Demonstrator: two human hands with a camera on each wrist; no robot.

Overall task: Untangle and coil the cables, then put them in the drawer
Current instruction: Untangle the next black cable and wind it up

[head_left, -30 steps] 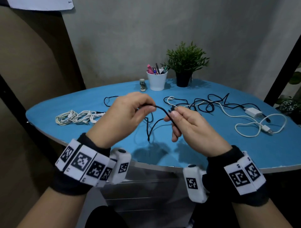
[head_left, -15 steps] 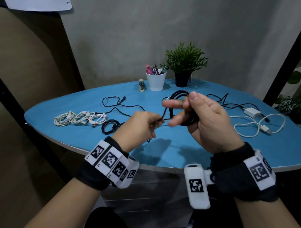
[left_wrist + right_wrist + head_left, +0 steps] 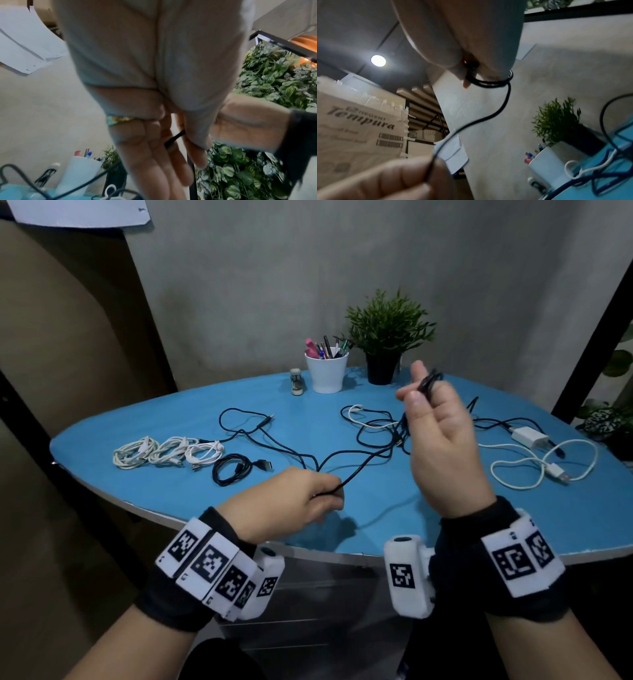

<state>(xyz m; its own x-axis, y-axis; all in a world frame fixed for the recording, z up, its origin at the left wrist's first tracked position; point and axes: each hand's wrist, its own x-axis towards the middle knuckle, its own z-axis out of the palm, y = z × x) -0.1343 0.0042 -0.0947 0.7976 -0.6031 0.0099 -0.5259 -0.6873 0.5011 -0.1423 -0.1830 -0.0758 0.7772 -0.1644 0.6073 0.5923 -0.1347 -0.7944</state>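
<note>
White pen cup [image 3: 327, 373] beside potted plant [image 3: 387, 337] (both far table edge); stapler [image 3: 296, 381] left.

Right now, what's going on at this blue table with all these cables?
A person is coiling a black cable. The right hand holds a few turns looped round its raised fingers, while the left hand pinches the slack lower down. Four finished coils lie on the blue table; a black and white tangle still waits.
</note>
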